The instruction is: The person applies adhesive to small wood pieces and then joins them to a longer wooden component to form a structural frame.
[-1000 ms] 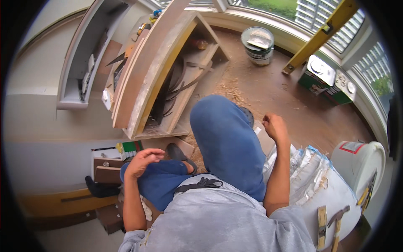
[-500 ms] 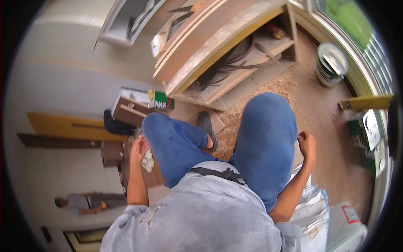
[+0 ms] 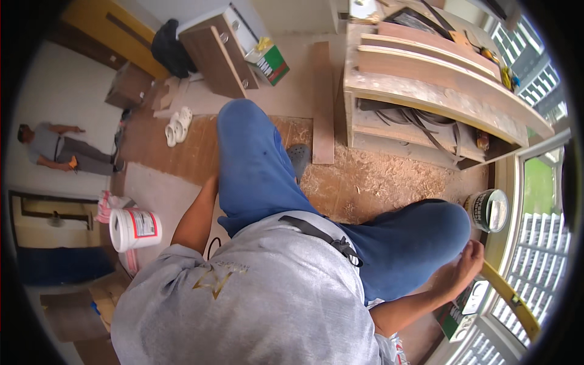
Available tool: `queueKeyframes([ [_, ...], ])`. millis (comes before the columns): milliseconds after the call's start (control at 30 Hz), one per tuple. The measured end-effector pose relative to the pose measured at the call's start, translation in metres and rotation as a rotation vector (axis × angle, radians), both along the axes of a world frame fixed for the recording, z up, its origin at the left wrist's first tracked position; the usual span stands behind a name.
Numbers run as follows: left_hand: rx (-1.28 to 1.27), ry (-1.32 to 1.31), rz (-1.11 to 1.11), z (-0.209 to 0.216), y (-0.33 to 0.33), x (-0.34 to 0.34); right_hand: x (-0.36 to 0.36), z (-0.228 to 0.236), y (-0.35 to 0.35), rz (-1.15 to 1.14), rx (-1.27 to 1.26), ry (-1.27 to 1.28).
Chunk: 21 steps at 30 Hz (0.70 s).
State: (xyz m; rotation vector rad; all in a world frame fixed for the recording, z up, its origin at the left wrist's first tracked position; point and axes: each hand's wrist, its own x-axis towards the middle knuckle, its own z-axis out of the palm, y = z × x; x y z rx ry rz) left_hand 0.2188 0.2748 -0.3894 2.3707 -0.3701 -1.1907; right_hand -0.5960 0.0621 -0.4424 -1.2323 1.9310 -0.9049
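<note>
My right hand [image 3: 470, 263] is beside my right knee, its fingers curled closed. The near end of a yellow spirit level [image 3: 510, 299] meets or overlaps it; whether my fingers grip the level cannot be told. My left forearm [image 3: 196, 214] runs up along the outside of my left thigh. Only the wrist edge of my left hand [image 3: 211, 184] shows, and the leg hides its fingers. Both knees are bent in blue trousers. One dark clog [image 3: 298, 159] shows beside my left leg, near a long brown board [image 3: 323, 103] lying on the floor.
A wooden cabinet frame [image 3: 413, 143] with dark strips inside stands ahead right, amid wood shavings [image 3: 371, 182]. By the windows are a pail [image 3: 488, 210] and a green-white box [image 3: 455, 319]. At left are white clogs [image 3: 178, 126], a white bucket [image 3: 135, 229] and another person [image 3: 64, 148].
My view has swung round, so the cabinet now appears farther right. My right knee has spread outward, and my right hand has come to the level's end. My left hand has slipped behind the leg.
</note>
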Motion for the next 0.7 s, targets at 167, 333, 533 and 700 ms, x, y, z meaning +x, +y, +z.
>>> queueKeyframes([
  [167, -0.148, 0.251, -0.173, -0.158, -0.096, -0.015, -0.018, 0.135, 0.036, -0.058, -0.300, 0.414],
  [333, -0.220, 0.336, -0.098, -0.204, -0.078, -0.048, 0.103, 0.184, -0.017, 0.386, -0.241, 0.190],
  [533, -0.300, 0.382, 0.038, -0.224, -0.018, -0.069, 0.228, 0.173, -0.070, 0.978, -0.012, 0.338],
  [700, -0.249, 0.474, 0.223, -0.229, 0.030, -0.092, 0.258, 0.087, -0.120, 1.238, 0.033, 0.517],
])
